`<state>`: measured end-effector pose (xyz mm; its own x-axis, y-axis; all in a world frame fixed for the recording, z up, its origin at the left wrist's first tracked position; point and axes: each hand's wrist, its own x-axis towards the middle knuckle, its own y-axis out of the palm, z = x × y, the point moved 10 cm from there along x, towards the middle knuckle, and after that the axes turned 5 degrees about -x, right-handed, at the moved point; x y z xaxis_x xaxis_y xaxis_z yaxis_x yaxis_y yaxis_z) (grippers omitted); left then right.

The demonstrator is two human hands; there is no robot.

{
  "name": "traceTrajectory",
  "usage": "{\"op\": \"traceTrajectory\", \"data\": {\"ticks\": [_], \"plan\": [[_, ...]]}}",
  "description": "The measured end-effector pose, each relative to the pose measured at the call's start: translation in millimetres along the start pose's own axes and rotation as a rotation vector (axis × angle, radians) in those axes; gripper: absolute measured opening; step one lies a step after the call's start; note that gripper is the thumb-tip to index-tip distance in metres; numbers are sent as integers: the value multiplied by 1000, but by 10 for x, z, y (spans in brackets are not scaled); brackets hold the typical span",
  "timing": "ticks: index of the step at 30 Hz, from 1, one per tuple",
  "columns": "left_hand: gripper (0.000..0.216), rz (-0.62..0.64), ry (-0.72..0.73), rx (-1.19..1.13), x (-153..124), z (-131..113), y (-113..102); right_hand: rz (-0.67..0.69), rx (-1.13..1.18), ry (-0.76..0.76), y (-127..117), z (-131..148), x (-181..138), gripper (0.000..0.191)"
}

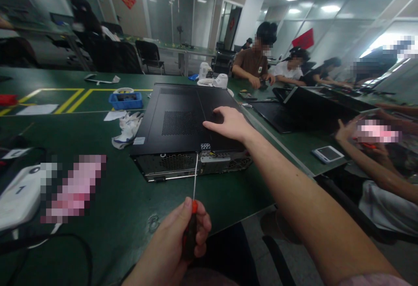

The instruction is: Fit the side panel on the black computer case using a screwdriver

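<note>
A black computer case (183,99) lies flat on the green table, its rear side with vents and ports facing me. My left hand (192,229) is wrapped round the handle of a screwdriver (195,181) with an orange collar. The long thin shaft points away from me, and its tip is at the upper rear edge of the case, near a small checkered label (205,146). Whether the tip sits in a screw is too small to tell. My right hand (230,122) rests on the top panel with thumb and fingers spread, holding nothing.
Left of the case are white gloves (127,129), a blue bin (126,100) with small parts, and a white device (26,194) with cables. On the right lie a phone-like device (327,154) and another opened case (323,107). A person's arms reach in there; other people sit beyond.
</note>
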<state>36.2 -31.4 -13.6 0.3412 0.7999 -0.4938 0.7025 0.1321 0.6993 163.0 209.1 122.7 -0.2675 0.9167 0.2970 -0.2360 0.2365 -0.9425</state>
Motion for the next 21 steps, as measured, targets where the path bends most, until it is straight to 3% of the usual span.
{"op": "traceTrajectory", "data": {"ticks": [8, 14, 21], "plan": [[29, 47, -42, -107, 48, 42, -36, 7, -20, 0, 5, 0, 6, 72], [29, 76, -31, -53, 36, 41, -25, 8, -15, 0, -1, 4, 4, 72], [33, 23, -40, -46, 28, 38, -46, 11, 3, 0, -2, 4, 4, 70]]}}
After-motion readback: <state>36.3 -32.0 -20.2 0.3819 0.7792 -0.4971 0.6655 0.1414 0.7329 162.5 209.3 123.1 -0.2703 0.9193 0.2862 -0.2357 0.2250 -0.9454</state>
